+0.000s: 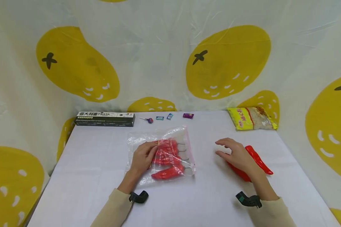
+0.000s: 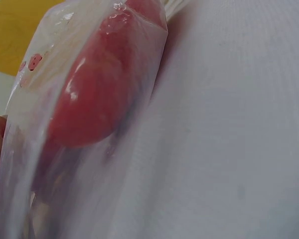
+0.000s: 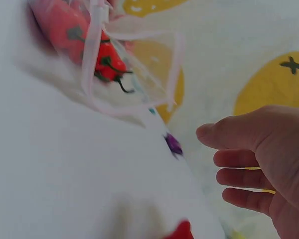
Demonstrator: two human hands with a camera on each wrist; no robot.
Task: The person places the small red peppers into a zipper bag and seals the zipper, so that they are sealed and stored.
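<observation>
A clear zip bag (image 1: 188,138) with pink print and a pink-edged mouth lies mid-table, holding several red peppers (image 1: 169,172) whose stems point toward the mouth. My left hand (image 1: 143,156) grips the bag's film near its closed end, thumb and fingers curled together. In the left wrist view, a red pepper (image 2: 97,94) shows through the film. My right hand (image 1: 235,154) hovers with thumb and fingers apart, holding nothing. Beneath and beside it are loose red peppers (image 1: 258,160), one partly hidden by the hand. The bag's mouth (image 3: 175,69) gapes in the right wrist view.
Along the back edge stand a black pasta box (image 1: 105,119), a lollipop (image 1: 150,120), small blue-green candies (image 1: 160,118) and a purple candy (image 1: 188,115). A yellow food packet (image 1: 251,118) lies at the back right. A lemon-print curtain (image 1: 159,56) hangs behind the table.
</observation>
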